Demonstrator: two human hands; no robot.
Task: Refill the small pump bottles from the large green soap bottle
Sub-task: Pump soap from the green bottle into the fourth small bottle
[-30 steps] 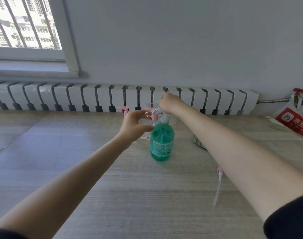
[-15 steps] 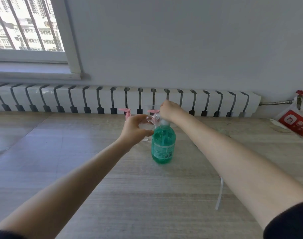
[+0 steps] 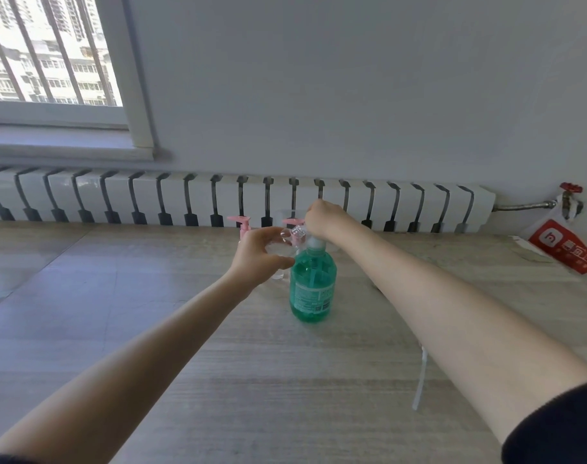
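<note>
Your right hand (image 3: 322, 216) has dropped in the last second from just above the large green soap bottle (image 3: 313, 286) onto its pump. It now sits right over the white pump collar (image 3: 315, 243). Its fingers bend down on the far side, out of view, so you cannot tell whether they grip the pump or only press it.

Your left hand (image 3: 262, 257) has kept its place, fingers and thumb wrapped round a small clear bottle (image 3: 285, 241), just left of the green bottle's neck. That reads as a pumping stroke under way, filling this bottle, though no stream of soap shows.

The green bottle stands upright in the middle of the desk (image 3: 151, 346). It is translucent, with liquid up near the shoulder, its label facing you and its dip tube showing inside.

Two pink-topped pump bottles (image 3: 242, 226) wait behind, by the radiator (image 3: 118, 199). A loose white dip tube (image 3: 420, 380) lies at the near right.
</note>
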